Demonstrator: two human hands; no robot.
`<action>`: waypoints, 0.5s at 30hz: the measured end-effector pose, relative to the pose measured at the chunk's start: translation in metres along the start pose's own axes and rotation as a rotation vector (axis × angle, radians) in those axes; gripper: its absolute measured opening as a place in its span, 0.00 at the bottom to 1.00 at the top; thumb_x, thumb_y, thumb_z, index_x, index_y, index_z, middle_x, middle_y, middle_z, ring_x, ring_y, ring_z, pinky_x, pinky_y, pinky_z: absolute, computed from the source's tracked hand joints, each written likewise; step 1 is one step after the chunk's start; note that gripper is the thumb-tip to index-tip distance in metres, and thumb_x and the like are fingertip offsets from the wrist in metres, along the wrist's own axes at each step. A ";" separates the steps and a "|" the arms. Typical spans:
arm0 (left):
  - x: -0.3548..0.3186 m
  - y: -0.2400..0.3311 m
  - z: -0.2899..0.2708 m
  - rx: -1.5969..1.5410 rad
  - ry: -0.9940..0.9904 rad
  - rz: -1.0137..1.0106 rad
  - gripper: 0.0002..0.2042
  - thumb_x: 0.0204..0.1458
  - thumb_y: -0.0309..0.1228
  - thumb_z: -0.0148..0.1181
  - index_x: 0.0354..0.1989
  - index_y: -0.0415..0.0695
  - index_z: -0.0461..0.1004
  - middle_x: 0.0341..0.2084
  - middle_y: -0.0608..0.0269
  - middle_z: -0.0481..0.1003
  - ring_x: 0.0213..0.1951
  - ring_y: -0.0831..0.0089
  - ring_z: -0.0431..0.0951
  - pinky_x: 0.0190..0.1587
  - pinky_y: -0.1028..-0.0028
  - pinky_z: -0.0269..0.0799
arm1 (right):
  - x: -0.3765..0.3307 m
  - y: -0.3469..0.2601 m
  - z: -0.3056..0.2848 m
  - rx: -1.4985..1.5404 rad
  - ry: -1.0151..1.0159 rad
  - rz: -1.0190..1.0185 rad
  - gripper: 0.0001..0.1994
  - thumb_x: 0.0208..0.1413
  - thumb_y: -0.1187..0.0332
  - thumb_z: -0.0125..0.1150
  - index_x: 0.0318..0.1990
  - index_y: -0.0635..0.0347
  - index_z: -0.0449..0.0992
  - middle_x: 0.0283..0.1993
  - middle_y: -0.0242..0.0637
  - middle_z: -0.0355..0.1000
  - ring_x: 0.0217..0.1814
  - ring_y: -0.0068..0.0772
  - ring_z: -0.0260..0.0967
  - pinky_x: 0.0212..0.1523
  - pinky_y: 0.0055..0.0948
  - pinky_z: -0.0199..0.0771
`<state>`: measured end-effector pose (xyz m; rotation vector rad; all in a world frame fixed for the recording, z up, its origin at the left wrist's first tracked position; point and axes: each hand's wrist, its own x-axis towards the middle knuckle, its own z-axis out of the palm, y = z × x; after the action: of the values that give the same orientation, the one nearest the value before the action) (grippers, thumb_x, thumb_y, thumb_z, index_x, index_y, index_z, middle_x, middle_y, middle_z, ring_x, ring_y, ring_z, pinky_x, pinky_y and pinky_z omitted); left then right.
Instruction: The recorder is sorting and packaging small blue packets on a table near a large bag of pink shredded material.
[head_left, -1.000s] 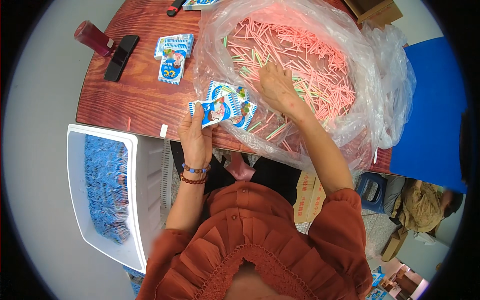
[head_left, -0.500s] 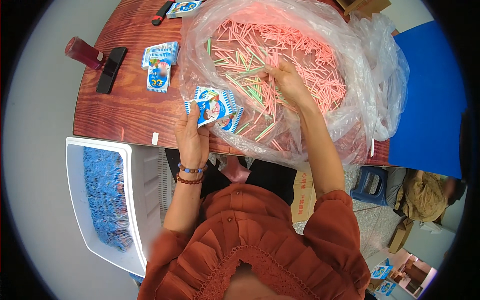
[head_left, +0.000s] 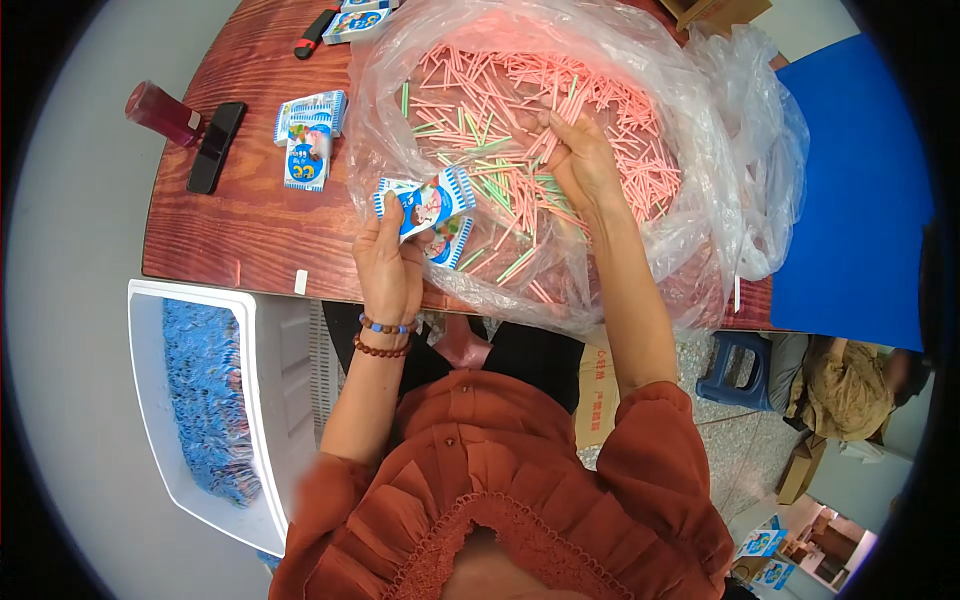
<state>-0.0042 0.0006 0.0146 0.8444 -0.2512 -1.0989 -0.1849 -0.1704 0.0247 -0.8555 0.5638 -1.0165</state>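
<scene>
The left hand (head_left: 388, 262) pinches small packets (head_left: 430, 208) at the edge of the bag (head_left: 700, 180) on the worktop (head_left: 250, 230). The right hand (head_left: 580, 160), grip closed on pink sticks (head_left: 545, 140), is gathering; next comes matching sticks to a packet, I judge.

a reddish wooden table (head_left: 250, 230) with a curved edge fills the upper part of the view, over a pale grey floor (head_left: 70, 300) that spreads out to the left. below and left of the grip a white plastic crate (head_left: 285, 400) stands on the floor against the table edge. to the right a blue panel (head_left: 860, 200) stands by the table, with a small blue stool (head_left: 742, 365) on speckled flooring below it and cardboard boxes (head_left: 800, 470) further down.
</scene>
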 end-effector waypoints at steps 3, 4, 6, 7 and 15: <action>0.005 -0.008 0.009 -0.044 -0.049 -0.019 0.12 0.61 0.37 0.54 0.36 0.40 0.75 0.32 0.63 0.78 0.28 0.78 0.76 0.30 0.78 0.72 | -0.005 -0.003 0.009 0.239 0.037 -0.091 0.06 0.63 0.76 0.44 0.43 0.67 0.67 0.36 0.38 0.68 0.44 0.38 0.71 0.62 0.53 0.66; 0.008 -0.013 0.011 -0.044 -0.049 -0.011 0.12 0.61 0.37 0.54 0.36 0.40 0.75 0.32 0.63 0.78 0.28 0.78 0.76 0.30 0.78 0.72 | -0.008 -0.005 0.011 0.240 0.029 -0.091 0.06 0.63 0.76 0.44 0.43 0.67 0.67 0.36 0.38 0.68 0.44 0.38 0.71 0.62 0.53 0.66; 0.014 -0.023 0.014 -0.089 -0.069 -0.037 0.12 0.60 0.38 0.55 0.35 0.41 0.75 0.31 0.64 0.78 0.28 0.79 0.75 0.29 0.79 0.71 | -0.018 -0.018 0.028 0.250 -0.039 -0.242 0.05 0.65 0.74 0.43 0.40 0.64 0.67 0.34 0.36 0.68 0.43 0.36 0.70 0.65 0.54 0.60; 0.015 -0.026 0.017 -0.087 -0.054 -0.034 0.12 0.61 0.38 0.54 0.34 0.42 0.76 0.30 0.65 0.78 0.29 0.79 0.75 0.30 0.79 0.71 | -0.022 -0.019 0.037 0.296 -0.044 -0.288 0.06 0.65 0.72 0.43 0.38 0.62 0.67 0.33 0.35 0.67 0.40 0.33 0.69 0.66 0.54 0.58; 0.011 -0.029 0.043 -0.097 -0.054 -0.014 0.13 0.61 0.38 0.53 0.34 0.41 0.76 0.30 0.64 0.78 0.31 0.79 0.75 0.32 0.78 0.72 | -0.041 -0.023 0.080 0.126 -0.039 -0.465 0.07 0.67 0.68 0.43 0.37 0.59 0.67 0.30 0.32 0.65 0.35 0.30 0.68 0.68 0.50 0.54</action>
<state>-0.0430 -0.0349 0.0205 0.7321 -0.2358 -1.1393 -0.1545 -0.1116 0.0894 -0.9122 0.2656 -1.4375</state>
